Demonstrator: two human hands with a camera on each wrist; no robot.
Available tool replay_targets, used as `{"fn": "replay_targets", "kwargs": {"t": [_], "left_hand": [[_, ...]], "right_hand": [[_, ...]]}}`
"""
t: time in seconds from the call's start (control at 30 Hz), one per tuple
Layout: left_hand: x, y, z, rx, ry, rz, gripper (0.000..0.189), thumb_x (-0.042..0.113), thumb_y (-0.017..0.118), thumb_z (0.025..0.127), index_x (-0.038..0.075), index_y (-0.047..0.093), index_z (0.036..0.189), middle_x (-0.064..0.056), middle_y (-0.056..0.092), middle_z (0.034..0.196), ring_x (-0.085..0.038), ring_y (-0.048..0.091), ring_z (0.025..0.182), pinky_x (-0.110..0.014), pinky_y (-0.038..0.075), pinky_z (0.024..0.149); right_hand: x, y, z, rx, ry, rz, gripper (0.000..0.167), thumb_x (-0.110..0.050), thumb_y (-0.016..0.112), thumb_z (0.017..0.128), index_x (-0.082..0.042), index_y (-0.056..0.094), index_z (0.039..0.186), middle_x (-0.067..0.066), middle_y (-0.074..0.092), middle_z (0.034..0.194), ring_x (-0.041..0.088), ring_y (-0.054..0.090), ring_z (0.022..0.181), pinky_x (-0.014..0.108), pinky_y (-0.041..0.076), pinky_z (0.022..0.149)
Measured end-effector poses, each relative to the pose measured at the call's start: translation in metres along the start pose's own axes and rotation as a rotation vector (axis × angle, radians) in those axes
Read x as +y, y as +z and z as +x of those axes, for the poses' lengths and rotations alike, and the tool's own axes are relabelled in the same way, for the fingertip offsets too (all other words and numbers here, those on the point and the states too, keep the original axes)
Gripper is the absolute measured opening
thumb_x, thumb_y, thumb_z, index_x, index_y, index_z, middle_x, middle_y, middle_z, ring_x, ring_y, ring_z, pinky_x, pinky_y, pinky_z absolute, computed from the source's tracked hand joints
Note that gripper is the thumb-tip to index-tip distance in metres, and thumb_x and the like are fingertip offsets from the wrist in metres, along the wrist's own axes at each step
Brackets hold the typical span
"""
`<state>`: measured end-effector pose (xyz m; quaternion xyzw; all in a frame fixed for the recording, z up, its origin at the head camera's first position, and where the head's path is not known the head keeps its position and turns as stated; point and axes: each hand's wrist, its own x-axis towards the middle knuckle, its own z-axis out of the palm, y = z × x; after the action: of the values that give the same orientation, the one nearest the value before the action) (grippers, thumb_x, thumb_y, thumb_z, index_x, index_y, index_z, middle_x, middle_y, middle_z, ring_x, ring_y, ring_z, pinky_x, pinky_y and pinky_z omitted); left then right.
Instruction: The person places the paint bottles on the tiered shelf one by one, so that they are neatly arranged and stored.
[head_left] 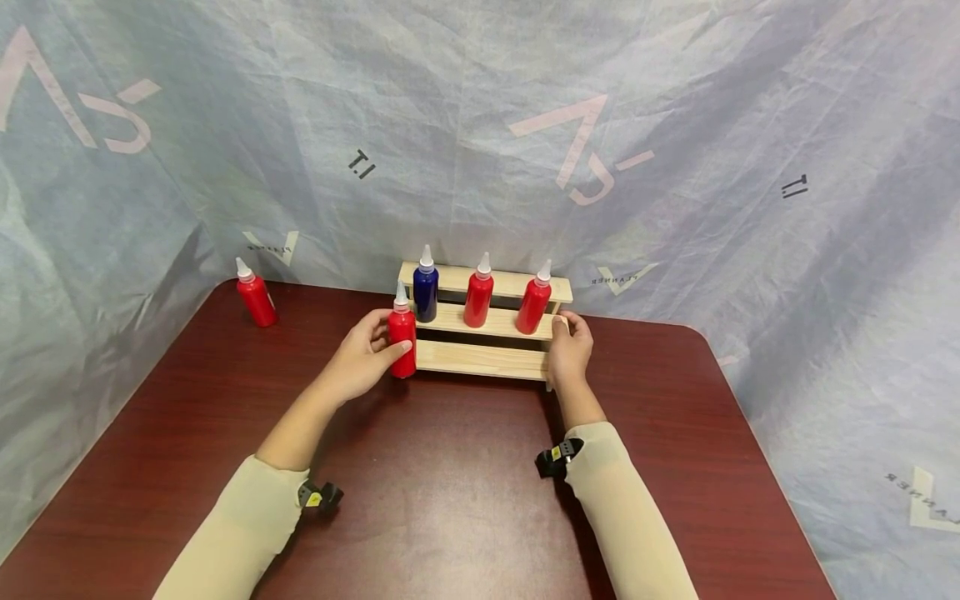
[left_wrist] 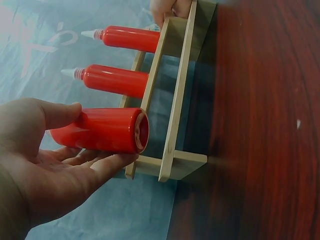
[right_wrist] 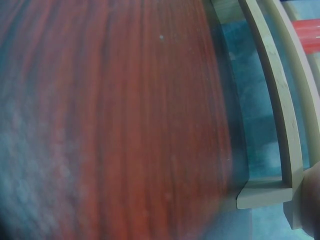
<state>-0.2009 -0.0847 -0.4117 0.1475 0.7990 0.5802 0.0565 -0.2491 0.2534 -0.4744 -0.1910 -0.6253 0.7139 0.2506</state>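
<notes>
My left hand (head_left: pixel 360 360) grips a red squeeze bottle (head_left: pixel 402 343) with a white pointed cap, thumb on one side and fingers on the other. The bottle is upright in front of the left end of a stepped wooden rack (head_left: pixel 480 358); its base shows above the front shelf in the left wrist view. On the middle shelf stand a dark blue bottle (head_left: pixel 425 293) and two more red bottles, one in the middle (head_left: pixel 478 300) and one at the right (head_left: pixel 533 307). My right hand (head_left: pixel 570 354) holds the rack's right end, thumb over the middle shelf.
Another red bottle (head_left: pixel 257 300) stands at the back left corner of the dark red wooden table (head_left: pixel 465 483). A grey printed cloth (head_left: pixel 465 125) hangs close behind the rack and along both sides. Small black devices sit on both wrists.
</notes>
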Motion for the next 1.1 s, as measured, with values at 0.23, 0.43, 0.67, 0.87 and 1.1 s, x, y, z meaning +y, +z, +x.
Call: {"fn": "replay_targets", "kwargs": {"t": [0.23, 0.43, 0.67, 0.87, 1.1], "left_hand": [[0.001, 0.008, 0.001, -0.032, -0.014, 0.007, 0.054, 0.005, 0.057, 0.106, -0.004, 0.036, 0.155, -0.029, 0.048, 0.157, -0.043, 0.041, 0.154, -0.056, 0.031, 0.129], [0.0, 0.015, 0.001, -0.057, -0.029, 0.006, 0.057, 0.004, 0.053, 0.107, -0.001, 0.031, 0.159, -0.027, 0.042, 0.162, -0.042, 0.038, 0.156, -0.057, 0.03, 0.13], [-0.001, 0.025, 0.002, -0.062, -0.026, 0.008, 0.06, 0.006, 0.056, 0.106, 0.001, 0.031, 0.161, -0.025, 0.045, 0.161, -0.042, 0.044, 0.153, -0.055, 0.034, 0.128], [-0.003, 0.031, 0.005, -0.066, -0.017, 0.0, 0.058, 0.005, 0.057, 0.106, 0.0, 0.033, 0.159, -0.025, 0.047, 0.159, -0.041, 0.045, 0.152, -0.055, 0.035, 0.127], [-0.008, 0.04, 0.008, -0.07, 0.003, -0.019, 0.059, 0.003, 0.057, 0.106, -0.001, 0.032, 0.16, -0.026, 0.043, 0.162, -0.04, 0.038, 0.157, -0.055, 0.031, 0.129]], "right_hand": [[0.001, -0.001, 0.002, -0.005, 0.002, 0.002, 0.02, -0.009, 0.058, 0.106, 0.002, 0.064, 0.122, 0.0, 0.058, 0.101, 0.009, 0.056, 0.091, 0.017, 0.049, 0.076], [0.001, -0.001, 0.0, 0.001, 0.013, 0.007, 0.019, -0.008, 0.059, 0.105, 0.001, 0.064, 0.121, 0.0, 0.059, 0.101, 0.009, 0.057, 0.092, 0.016, 0.049, 0.077], [0.001, -0.001, -0.001, 0.007, 0.01, 0.005, 0.019, -0.008, 0.059, 0.105, 0.001, 0.065, 0.12, 0.0, 0.059, 0.102, 0.009, 0.056, 0.092, 0.016, 0.049, 0.077], [0.001, -0.001, -0.002, -0.001, 0.01, 0.001, 0.02, -0.008, 0.058, 0.106, 0.002, 0.064, 0.122, 0.001, 0.059, 0.104, 0.01, 0.056, 0.094, 0.016, 0.049, 0.078], [0.0, 0.0, 0.0, 0.002, 0.006, -0.003, 0.021, -0.008, 0.058, 0.106, 0.002, 0.064, 0.123, 0.001, 0.059, 0.105, 0.009, 0.057, 0.095, 0.017, 0.05, 0.08]]}}
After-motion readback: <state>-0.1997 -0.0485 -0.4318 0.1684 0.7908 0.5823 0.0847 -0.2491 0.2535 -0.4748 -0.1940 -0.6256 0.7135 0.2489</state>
